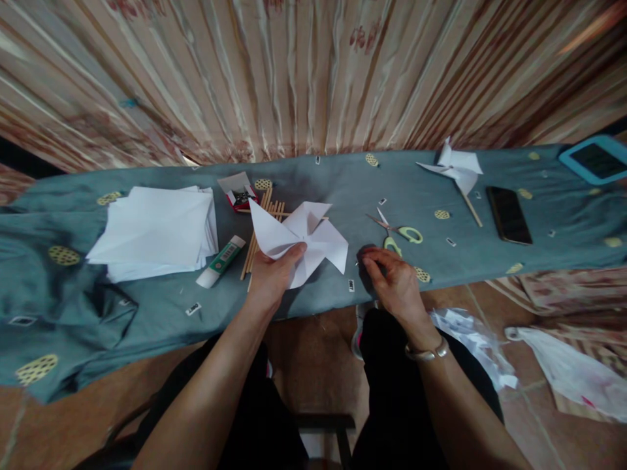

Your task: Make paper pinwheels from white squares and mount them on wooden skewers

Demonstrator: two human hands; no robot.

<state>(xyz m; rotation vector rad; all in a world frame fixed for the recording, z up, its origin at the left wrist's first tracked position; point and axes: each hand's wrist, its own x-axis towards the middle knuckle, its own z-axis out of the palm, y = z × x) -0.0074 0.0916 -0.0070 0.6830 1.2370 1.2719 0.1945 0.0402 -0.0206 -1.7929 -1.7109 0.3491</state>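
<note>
A white paper pinwheel [318,243] is gripped in my left hand [274,274], its thumb pressed near the middle where the folded tips meet. My right hand [394,284] is off to the right of it, thumb and fingers pinched together. A tiny shiny bit shows at those fingertips, too small to name. Just beyond the right hand lie scissors [409,234] with green handles, blades apart. Wooden sticks [249,258] lie partly hidden under the pinwheel, beside a small open red-and-white box [238,189] with dark small pieces inside.
To the left are a stack of white paper [151,228] and a green-and-white glue stick [221,261]. On the right lie a pinwheel on a stick [458,171], a phone [509,214] and a blue-framed device [595,160]. Plastic bags [573,372] rest on the floor; a curtain [313,78] hangs behind.
</note>
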